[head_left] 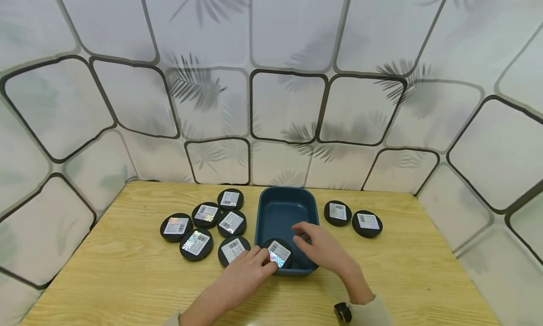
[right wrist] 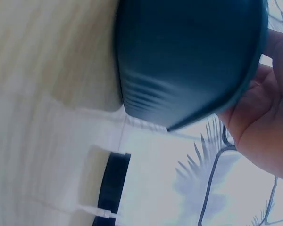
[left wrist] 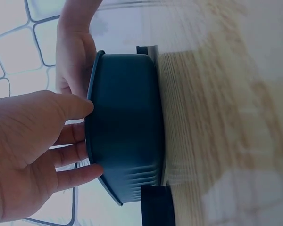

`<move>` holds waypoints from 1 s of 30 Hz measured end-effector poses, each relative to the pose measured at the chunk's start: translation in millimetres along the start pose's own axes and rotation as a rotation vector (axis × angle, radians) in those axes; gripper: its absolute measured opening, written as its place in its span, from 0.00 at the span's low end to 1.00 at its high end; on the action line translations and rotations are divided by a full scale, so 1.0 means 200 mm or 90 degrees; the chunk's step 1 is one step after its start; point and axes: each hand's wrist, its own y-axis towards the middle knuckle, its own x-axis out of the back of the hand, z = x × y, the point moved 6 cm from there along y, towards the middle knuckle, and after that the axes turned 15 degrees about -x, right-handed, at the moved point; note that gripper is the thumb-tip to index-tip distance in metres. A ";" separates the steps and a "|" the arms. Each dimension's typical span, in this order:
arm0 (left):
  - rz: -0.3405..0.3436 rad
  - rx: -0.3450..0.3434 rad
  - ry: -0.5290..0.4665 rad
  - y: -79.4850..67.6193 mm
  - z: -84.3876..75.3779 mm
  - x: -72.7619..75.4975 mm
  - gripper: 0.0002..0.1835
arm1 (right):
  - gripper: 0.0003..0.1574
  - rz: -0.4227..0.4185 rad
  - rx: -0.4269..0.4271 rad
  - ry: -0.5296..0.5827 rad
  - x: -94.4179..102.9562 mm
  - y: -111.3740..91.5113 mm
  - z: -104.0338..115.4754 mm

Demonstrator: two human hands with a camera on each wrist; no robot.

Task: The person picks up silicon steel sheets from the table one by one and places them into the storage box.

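One blue rectangular tub (head_left: 277,217): black labelled disc (head_left: 278,249) inside, near end
Left hand (head_left: 250,270): fingers extended, unclenched, at near-left edge
Right hand (head_left: 324,248): relaxed, fingers loosely curved over right side

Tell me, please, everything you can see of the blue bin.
The bin is dark blue, rectangular with rounded corners, open-topped and plastic-looking, with a thin rim and rib-like lines on its wall. It stands upright on the wood-grained table, lengthways from near to far. A labelled black disc shows inside its near end. The left hand seems to touch the near-left rim; the right hand is by the right rim, contact unclear.
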 end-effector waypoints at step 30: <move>-0.035 0.004 0.040 0.00 0.00 -0.01 0.08 | 0.12 -0.235 0.011 0.016 0.30 -0.03 -0.14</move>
